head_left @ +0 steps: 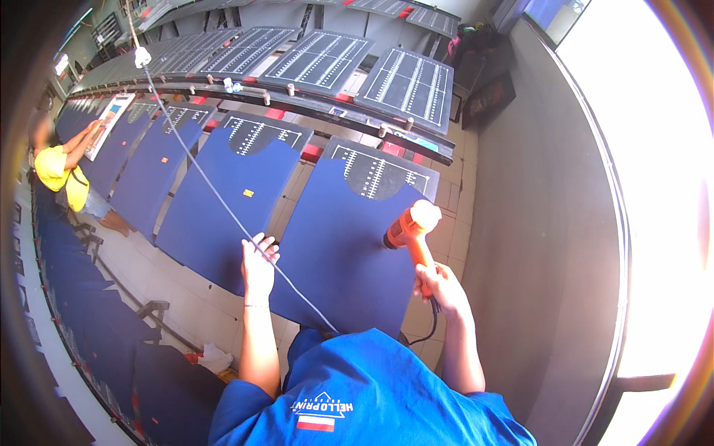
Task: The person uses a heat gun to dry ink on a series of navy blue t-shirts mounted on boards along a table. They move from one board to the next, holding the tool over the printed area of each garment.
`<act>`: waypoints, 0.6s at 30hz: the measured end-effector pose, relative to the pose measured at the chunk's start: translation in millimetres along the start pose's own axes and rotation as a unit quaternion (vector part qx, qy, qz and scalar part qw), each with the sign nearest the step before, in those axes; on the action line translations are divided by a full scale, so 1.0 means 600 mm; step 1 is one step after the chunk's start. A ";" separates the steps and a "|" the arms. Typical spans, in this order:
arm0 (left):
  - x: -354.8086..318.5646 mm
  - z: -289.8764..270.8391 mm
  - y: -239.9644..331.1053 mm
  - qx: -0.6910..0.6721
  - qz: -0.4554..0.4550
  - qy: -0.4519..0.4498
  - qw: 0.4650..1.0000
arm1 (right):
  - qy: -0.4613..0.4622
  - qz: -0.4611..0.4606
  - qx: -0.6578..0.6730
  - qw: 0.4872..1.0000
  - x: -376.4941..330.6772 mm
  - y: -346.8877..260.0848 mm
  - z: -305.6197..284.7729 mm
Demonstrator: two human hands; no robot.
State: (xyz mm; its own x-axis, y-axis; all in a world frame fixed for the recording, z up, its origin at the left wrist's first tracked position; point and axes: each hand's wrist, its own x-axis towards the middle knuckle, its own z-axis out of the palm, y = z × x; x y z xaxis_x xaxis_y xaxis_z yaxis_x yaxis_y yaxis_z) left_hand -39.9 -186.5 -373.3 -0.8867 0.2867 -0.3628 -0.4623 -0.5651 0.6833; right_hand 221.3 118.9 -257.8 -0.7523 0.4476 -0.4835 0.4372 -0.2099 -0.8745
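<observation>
My right hand (440, 287) is wrapped round the handle of an orange heat gun (413, 223). Its dark nozzle points left, above a blue fabric panel (346, 245) with a curved neckline cut-out. A black cord runs down from the handle. A long grey cable (216, 195) slants from overhead to near my waist. At its lower half, my left hand (259, 260) has its fingers curled about the cable. The panel lies on a dark board (379, 175) with white ruler markings. Left of it, another blue panel (227, 215) carries a small orange mark.
Further blue panels (160, 160) on boards continue leftward. A person in a yellow top (53, 169) holds a framed screen (111, 123) at the far left. Behind runs a dark rail (320, 108) with more marked boards. A grey wall (535, 223) bounds the right side.
</observation>
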 end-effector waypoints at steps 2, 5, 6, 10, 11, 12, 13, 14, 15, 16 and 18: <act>-0.022 0.010 0.024 0.045 0.012 -0.026 0.999 | -0.011 -0.015 0.011 1.000 0.010 0.007 0.011; -0.065 0.053 0.052 0.158 0.051 0.014 0.986 | -0.004 -0.025 0.033 0.999 0.006 0.039 0.005; -0.073 0.049 0.054 0.199 0.070 0.013 0.977 | 0.001 -0.037 0.029 0.999 -0.003 0.045 0.005; -0.094 0.004 0.057 0.270 0.086 0.044 0.958 | 0.004 -0.055 0.060 0.997 -0.051 0.075 -0.016; -0.097 -0.014 0.053 0.283 0.087 0.057 0.954 | 0.000 -0.050 0.079 0.996 -0.064 0.078 -0.018; -0.099 -0.030 0.048 0.294 0.088 0.084 0.948 | -0.004 -0.052 0.078 0.996 -0.084 0.079 -0.015; -0.105 -0.039 0.042 0.317 0.085 0.090 0.940 | -0.002 -0.055 0.065 0.996 -0.097 0.093 -0.015; -0.114 -0.050 0.037 0.341 0.081 0.100 0.931 | -0.007 -0.056 0.078 0.995 -0.111 0.104 -0.010; -0.122 -0.060 0.033 0.365 0.077 0.110 0.921 | -0.013 -0.057 0.091 0.994 -0.125 0.111 -0.003; -0.131 -0.070 0.030 0.402 0.080 0.127 0.903 | -0.029 -0.043 0.121 0.991 -0.135 0.121 0.004; -0.139 -0.101 0.022 0.427 0.086 0.142 0.889 | -0.072 -0.050 0.146 0.985 -0.145 0.134 0.024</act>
State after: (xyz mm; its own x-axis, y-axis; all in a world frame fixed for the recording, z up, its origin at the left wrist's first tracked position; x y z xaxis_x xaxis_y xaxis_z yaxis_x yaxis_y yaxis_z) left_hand 28.4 -265.1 -372.5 -0.9630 -0.0227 -0.2685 -0.2656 0.2472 0.9318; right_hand 315.0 50.6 -286.3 -0.8558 0.3555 -0.3759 0.2126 -0.4207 -0.8819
